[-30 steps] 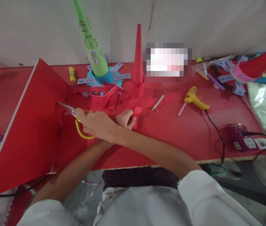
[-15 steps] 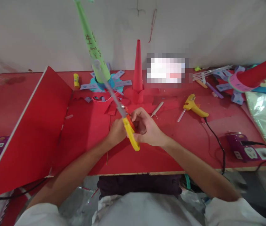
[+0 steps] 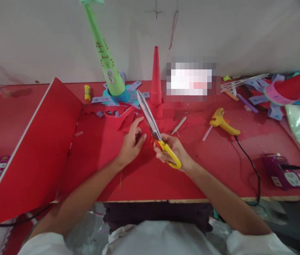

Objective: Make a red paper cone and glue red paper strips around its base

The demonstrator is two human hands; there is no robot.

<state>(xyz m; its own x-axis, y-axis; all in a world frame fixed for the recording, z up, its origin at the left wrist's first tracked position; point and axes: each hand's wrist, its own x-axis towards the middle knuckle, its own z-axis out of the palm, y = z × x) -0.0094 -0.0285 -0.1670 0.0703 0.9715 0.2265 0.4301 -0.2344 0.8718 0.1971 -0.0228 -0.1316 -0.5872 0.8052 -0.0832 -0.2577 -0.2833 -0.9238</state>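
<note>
My right hand [image 3: 173,152] grips a large pair of scissors [image 3: 151,122] with yellow and orange handles. The blades are together and point up and to the left. Fingers apart, my left hand [image 3: 132,143] holds nothing and hovers over the red table just left of the scissors. Beyond the blades stands a tall red paper cone [image 3: 156,76]. Red paper pieces [image 3: 165,124] lie around its foot, with a curved red strip [image 3: 119,115] to their left. A thin pencil-like stick [image 3: 179,125] rests right of the blades.
A green paper cone [image 3: 108,67] stands back left near a glue stick [image 3: 87,93]. A red folded board [image 3: 38,152] rises at left. On the right are a yellow glue gun [image 3: 222,122], its cord, a purple power socket [image 3: 282,173] and another red cone [image 3: 298,83].
My hands have moved apart. The scissors have shifted right and down in my right hand, and my left hand has come into view with its fingers spread.
</note>
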